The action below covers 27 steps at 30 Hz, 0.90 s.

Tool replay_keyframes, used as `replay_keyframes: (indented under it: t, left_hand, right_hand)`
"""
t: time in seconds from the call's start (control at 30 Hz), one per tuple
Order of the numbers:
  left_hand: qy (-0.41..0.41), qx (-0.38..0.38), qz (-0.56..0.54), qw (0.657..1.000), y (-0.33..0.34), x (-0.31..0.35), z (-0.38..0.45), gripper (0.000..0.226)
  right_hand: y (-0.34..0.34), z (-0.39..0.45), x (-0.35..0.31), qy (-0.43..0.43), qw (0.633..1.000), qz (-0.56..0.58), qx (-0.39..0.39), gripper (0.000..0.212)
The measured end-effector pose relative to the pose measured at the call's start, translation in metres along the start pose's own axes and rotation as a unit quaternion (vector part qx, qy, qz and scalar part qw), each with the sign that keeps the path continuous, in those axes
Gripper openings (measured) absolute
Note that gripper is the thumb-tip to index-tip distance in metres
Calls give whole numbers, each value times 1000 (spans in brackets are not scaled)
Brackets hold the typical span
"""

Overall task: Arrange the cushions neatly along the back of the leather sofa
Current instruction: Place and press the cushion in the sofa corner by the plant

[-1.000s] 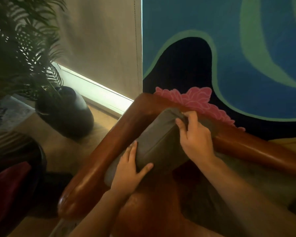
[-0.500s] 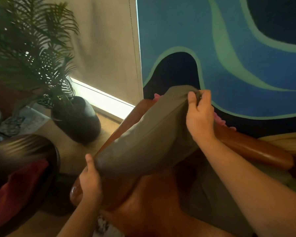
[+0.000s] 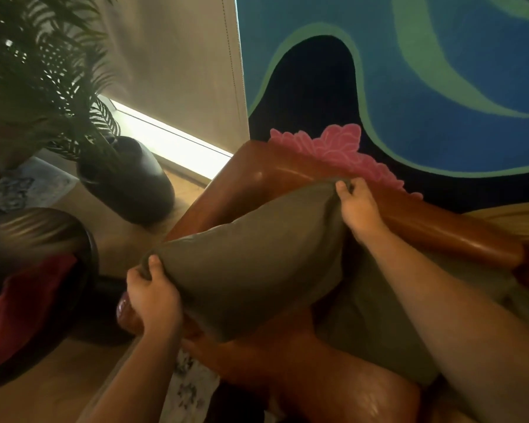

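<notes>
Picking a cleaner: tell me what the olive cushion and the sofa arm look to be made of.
Olive cushion: looks like matte woven fabric with a soft filling; it has no shine and it creases and bunches where the left hand and right hand pinch its corners. Sofa arm: likely smooth, polished brown leather, judging by the glossy highlights; faux leather is possible.

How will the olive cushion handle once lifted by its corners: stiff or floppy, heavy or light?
Probably soft: the olive cushion bunches where the left hand and right hand pinch its corners. Likely light, since corner pinches alone hold it. It seems to sag between them, so may flop.
</notes>
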<state>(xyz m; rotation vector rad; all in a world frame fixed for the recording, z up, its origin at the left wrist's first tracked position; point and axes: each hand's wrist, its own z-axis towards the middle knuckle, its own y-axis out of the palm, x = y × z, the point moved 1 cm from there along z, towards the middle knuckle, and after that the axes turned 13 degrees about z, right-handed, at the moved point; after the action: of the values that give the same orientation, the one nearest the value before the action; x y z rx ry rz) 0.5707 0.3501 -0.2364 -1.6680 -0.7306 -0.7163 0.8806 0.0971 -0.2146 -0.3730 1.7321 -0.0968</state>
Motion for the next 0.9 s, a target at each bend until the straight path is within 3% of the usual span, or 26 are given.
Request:
replay_keyframes:
  t: [0.17, 0.3, 0.4, 0.6, 0.8, 0.9]
  left_hand:
    - [2, -72, 30, 997, 39, -12, -1, 31]
    - [-50, -87, 56, 993, 63, -34, 2, 36]
    - [-123, -82, 61, 987, 69, -55, -2, 29]
    - [-175, -77, 72, 979, 77, -77, -9, 30]
    - [-187, -142, 85, 968, 81, -81, -2, 20]
    - [-163, -162, 115, 966, 77, -78, 7, 26]
  right_hand:
    - [-3, 15, 63, 65, 997, -44, 13, 23]
    - [-1, 27, 86, 79, 994, -77, 7, 21]
    - [9, 37, 89, 84, 991, -103, -30, 21]
    - [34, 52, 89, 80, 991, -98, -39, 19]
    - [38, 65, 82, 137, 974, -178, -23, 22]
    - [34, 67, 76, 142, 971, -190, -35, 19]
